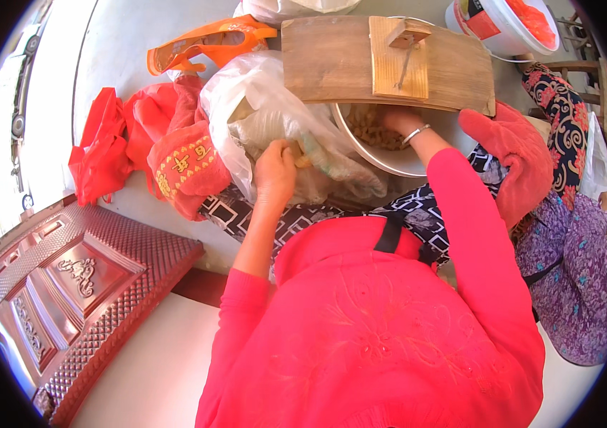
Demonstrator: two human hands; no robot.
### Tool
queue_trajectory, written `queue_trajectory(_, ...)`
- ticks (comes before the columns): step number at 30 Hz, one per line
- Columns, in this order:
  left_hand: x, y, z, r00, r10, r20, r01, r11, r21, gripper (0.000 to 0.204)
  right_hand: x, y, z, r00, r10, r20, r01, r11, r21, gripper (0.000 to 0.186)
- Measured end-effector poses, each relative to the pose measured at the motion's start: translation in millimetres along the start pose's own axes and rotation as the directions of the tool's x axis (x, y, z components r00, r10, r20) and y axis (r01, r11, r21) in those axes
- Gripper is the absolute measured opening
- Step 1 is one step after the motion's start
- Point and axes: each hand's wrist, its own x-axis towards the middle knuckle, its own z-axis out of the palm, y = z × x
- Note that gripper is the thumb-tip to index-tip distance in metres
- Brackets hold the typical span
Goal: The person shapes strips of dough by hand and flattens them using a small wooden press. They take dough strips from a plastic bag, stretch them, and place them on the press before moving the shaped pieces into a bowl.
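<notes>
My left hand is closed, fingers curled at the mouth of a translucent white plastic bag. Something small and yellowish shows by its fingertips, too unclear to name. My right hand reaches into a round white tub, among small tan, nut-like pieces. Its fingers are hidden beneath the edge of a wooden board. That board lies across the far part of the tub. A lighter wood plate is fixed on it, with a small block and a thin metal rod.
Left of the bag lie a red cloth with yellow markings, red bags and an orange bag. A dark red carved panel is at lower left. A white bucket stands at far right; a person in purple sleeves sits beside me.
</notes>
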Motion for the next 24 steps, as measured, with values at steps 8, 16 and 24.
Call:
queue_trajectory(8,3.9,-39.6,40.3,0.974,-0.219,-0.055,0.219,0.976,0.004,0.041,-60.0,-83.0,-99.3,0.945,-0.158,0.287,0.2,0.972,-0.123,0.019)
queue_trajectory(16,14.9,-40.0,43.3,0.853,-0.444,0.275,0.465,0.407,-0.786,0.046,-76.1,-69.7,-71.6,0.975,-0.064,0.211,-0.148,0.522,0.84,0.016)
queue_trajectory(24,-33.5,23.9,-26.5,0.958,-0.234,0.164,0.259,0.468,-0.845,0.024,-107.1,-73.9,-114.2,0.944,-0.09,0.317,-0.322,-0.461,0.827,0.025)
